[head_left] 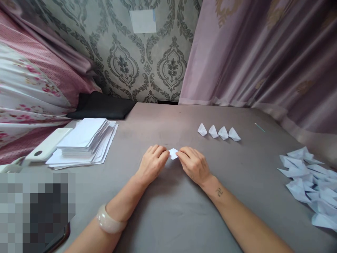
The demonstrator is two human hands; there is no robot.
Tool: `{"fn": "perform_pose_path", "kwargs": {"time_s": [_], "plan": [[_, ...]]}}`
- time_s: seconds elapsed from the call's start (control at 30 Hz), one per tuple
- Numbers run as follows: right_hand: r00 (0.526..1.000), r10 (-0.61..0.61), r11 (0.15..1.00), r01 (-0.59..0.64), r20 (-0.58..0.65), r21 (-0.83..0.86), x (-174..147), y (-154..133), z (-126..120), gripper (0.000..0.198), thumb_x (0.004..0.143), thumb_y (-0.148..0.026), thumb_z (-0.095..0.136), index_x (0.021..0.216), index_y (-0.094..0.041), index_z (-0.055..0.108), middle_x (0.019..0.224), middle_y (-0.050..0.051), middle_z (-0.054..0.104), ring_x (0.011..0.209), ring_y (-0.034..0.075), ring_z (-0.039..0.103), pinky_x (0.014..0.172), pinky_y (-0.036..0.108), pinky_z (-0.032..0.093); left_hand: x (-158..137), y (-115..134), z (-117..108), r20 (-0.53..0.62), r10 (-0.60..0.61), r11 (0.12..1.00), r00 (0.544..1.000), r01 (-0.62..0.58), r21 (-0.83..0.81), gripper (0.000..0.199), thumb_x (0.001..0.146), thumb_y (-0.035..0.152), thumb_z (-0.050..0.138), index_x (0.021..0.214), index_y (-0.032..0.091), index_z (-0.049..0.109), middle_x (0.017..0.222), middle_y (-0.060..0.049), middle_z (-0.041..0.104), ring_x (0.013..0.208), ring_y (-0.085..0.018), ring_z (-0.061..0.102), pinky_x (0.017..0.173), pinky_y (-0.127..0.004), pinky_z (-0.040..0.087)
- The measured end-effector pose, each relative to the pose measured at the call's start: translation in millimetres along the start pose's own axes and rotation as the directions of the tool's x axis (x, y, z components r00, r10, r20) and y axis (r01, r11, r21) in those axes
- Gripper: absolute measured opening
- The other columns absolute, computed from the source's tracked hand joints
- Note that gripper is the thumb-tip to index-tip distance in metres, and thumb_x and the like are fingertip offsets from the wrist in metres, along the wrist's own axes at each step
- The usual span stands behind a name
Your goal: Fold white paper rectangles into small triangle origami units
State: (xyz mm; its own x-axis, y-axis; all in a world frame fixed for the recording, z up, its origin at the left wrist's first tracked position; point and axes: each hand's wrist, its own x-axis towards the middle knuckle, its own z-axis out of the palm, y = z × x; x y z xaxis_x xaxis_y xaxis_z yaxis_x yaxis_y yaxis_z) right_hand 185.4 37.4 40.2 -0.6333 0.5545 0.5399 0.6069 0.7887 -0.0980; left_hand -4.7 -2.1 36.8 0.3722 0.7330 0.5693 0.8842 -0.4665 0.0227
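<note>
Between my two hands is a small folded piece of white paper (173, 154), held just over the grey table. My left hand (154, 162) pinches its left corner, fingers curled together. At the opposite corner, the thumb and fingers of my right hand (194, 164) close on it too. Parts of the paper's edges are hidden behind the fingertips. Beyond my right hand stands a short row of several small folded paper pieces (223, 133), pointed at the top.
A stack of white paper sheets (83, 135) lies at the left, beside a white flat object (50, 144) and a black folded item (104, 105). Folded paper boats (310, 182) pile up at the right edge. A thin stick (260, 127) lies at the back right.
</note>
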Motion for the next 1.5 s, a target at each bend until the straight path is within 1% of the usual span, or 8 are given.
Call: {"fn": "perform_pose_path", "kwargs": {"time_s": [0.17, 0.3, 0.43, 0.53, 0.63, 1.1, 1.4, 1.5], "plan": [[0.986, 0.025, 1.0, -0.025, 0.163, -0.005, -6.7, -2.4, 4.1, 0.023, 0.092, -0.012, 0.043, 0.089, -0.018, 0.065, 0.087, 0.006, 0.063, 0.079, 0.016, 0.057, 0.071, 0.028, 0.04, -1.4, 2.6, 6.1, 0.208, 0.013, 1.0, 0.978, -0.009, -0.024, 0.024, 0.093, 0.017, 0.04, 0.081, 0.015, 0.06, 0.082, -0.007, 0.061, 0.075, -0.02, 0.05, 0.068, -0.032, 0.04], [0.938, 0.175, 0.951, -0.24, 0.299, 0.197, -13.8, 0.0, 4.8, 0.018, 0.092, -0.021, 0.048, 0.098, -0.021, 0.066, 0.096, 0.004, 0.062, 0.079, 0.013, 0.059, 0.069, 0.024, 0.041, -7.2, -0.3, 11.9, 0.314, -0.167, 0.923, 0.935, 0.26, -0.284, 0.018, 0.091, 0.019, 0.047, 0.088, 0.016, 0.064, 0.088, -0.007, 0.061, 0.083, -0.018, 0.054, 0.075, -0.029, 0.044], [0.881, 0.33, 0.827, -0.443, 0.338, 0.346, -14.7, 7.0, 6.4, 0.013, 0.087, -0.03, 0.058, 0.089, -0.024, 0.071, 0.096, 0.001, 0.061, 0.074, 0.011, 0.058, 0.068, 0.023, 0.042, -7.7, -3.8, 7.0, 0.428, -0.375, 0.721, 0.822, 0.549, -0.423, 0.012, 0.083, 0.027, 0.061, 0.083, 0.019, 0.069, 0.086, -0.005, 0.062, 0.08, -0.017, 0.057, 0.072, -0.027, 0.044], [0.845, 0.391, 0.754, -0.521, 0.364, 0.4, -12.2, 9.2, 6.5, 0.014, 0.085, -0.029, 0.059, 0.083, -0.025, 0.073, 0.092, 0.0, 0.061, 0.072, 0.011, 0.057, 0.068, 0.023, 0.042, -4.7, -4.5, 2.6, 0.476, -0.462, 0.616, 0.748, 0.657, -0.435, 0.017, 0.081, 0.031, 0.062, 0.079, 0.017, 0.07, 0.083, -0.005, 0.061, 0.073, -0.015, 0.057, 0.069, -0.027, 0.043], [0.81, 0.437, 0.702, -0.579, 0.39, 0.415, -8.9, 7.7, 5.1, 0.016, 0.085, -0.027, 0.059, 0.079, -0.024, 0.073, 0.091, 0.0, 0.061, 0.068, 0.009, 0.055, 0.069, 0.024, 0.042, -2.4, -4.3, 1.5, 0.503, -0.491, 0.583, 0.711, 0.698, -0.417, 0.019, 0.082, 0.032, 0.059, 0.079, 0.017, 0.07, 0.085, -0.005, 0.059, 0.073, -0.015, 0.057, 0.069, -0.027, 0.043], [0.721, 0.583, 0.627, -0.693, 0.375, 0.357, -0.4, 1.4, 10.5, 0.014, 0.075, -0.022, 0.061, 0.066, -0.02, 0.071, 0.087, 0.002, 0.061, 0.066, 0.01, 0.055, 0.07, 0.025, 0.044, 6.4, 1.1, 1.8, 0.507, -0.566, 0.579, 0.651, 0.751, -0.318, 0.018, 0.079, 0.03, 0.059, 0.069, 0.016, 0.064, 0.084, -0.005, 0.057, 0.074, -0.015, 0.055, 0.073, -0.029, 0.043], [0.708, 0.592, 0.641, -0.703, 0.386, 0.308, 3.1, 2.9, 14.8, 0.017, 0.073, -0.023, 0.061, 0.058, -0.019, 0.066, 0.087, 0.004, 0.062, 0.064, 0.011, 0.057, 0.065, 0.026, 0.045, -0.8, -2.2, 17.6, 0.426, -0.548, 0.647, 0.72, 0.688, -0.33, 0.018, 0.08, 0.029, 0.057, 0.071, 0.015, 0.064, 0.094, -0.008, 0.054, 0.081, -0.018, 0.055, 0.076, -0.035, 0.047], [0.714, 0.591, 0.66, -0.696, 0.376, 0.283, 4.0, 3.8, 16.1, 0.018, 0.073, -0.023, 0.06, 0.056, -0.019, 0.064, 0.086, 0.004, 0.062, 0.067, 0.013, 0.059, 0.065, 0.027, 0.045, -1.8, -3.3, 21.3, 0.422, -0.552, 0.642, 0.719, 0.69, -0.334, 0.019, 0.079, 0.03, 0.058, 0.07, 0.014, 0.064, 0.094, -0.008, 0.052, 0.078, -0.017, 0.055, 0.074, -0.035, 0.048]]}}
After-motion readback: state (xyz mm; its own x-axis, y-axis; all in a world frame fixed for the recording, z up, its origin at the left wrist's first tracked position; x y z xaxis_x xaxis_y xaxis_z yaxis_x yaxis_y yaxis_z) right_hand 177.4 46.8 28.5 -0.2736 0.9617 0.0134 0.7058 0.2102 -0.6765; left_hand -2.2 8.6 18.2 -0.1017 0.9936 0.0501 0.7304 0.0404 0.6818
